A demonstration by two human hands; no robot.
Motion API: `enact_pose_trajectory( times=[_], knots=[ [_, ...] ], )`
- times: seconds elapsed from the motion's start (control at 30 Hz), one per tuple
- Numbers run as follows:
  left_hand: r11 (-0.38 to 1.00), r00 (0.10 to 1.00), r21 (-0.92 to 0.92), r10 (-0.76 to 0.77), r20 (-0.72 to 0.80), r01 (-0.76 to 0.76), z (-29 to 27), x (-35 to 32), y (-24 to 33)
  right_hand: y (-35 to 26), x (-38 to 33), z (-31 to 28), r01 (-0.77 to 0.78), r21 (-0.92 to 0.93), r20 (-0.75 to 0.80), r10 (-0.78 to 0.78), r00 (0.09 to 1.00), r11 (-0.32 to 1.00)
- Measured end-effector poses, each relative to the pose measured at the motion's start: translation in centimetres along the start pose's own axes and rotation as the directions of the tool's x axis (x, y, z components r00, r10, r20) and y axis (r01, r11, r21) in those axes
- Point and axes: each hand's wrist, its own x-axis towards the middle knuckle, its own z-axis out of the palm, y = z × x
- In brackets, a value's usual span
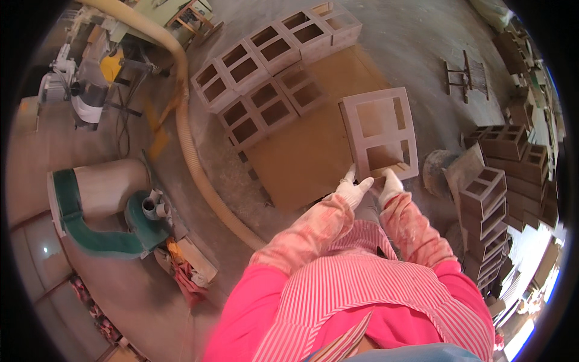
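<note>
A pale wooden box with a windowed front frame (363, 145) is in front of me, tilted, at the right side of a brown board (301, 154). My left hand (351, 188), in a white glove, holds the box at its near left corner, with a finger along the side. The right hand (391, 186), gloved too, grips the near edge; its fingers are partly hidden by the box's edge. On and beside the board's far left part stand two rows of similar boxes (269, 65), each with two openings on top.
A ribbed hose (192, 154) runs along the floor at left, beside a green blower (99, 244) and a motorised machine (90, 90). Stacked boxes (482, 187) stand at right near a bucket (437, 166). A small stool (467, 76) is at far right.
</note>
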Motion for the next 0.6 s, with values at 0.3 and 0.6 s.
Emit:
enact_pose_trajectory(
  times=[0.3,0.6],
  knots=[
    [0.850,0.778,-0.259,-0.525,-0.346,0.459,-4.7,-9.1,-22.5,-10.0,25.8,10.0,-0.022,-0.233,0.095,0.045,0.994,0.972],
    [0.365,0.385,0.145,-0.912,-0.140,0.920,4.9,-26.4,-34.6,-10.3,43.1,23.0,0.043,-0.236,0.238,0.015,0.971,0.971]
  ],
)
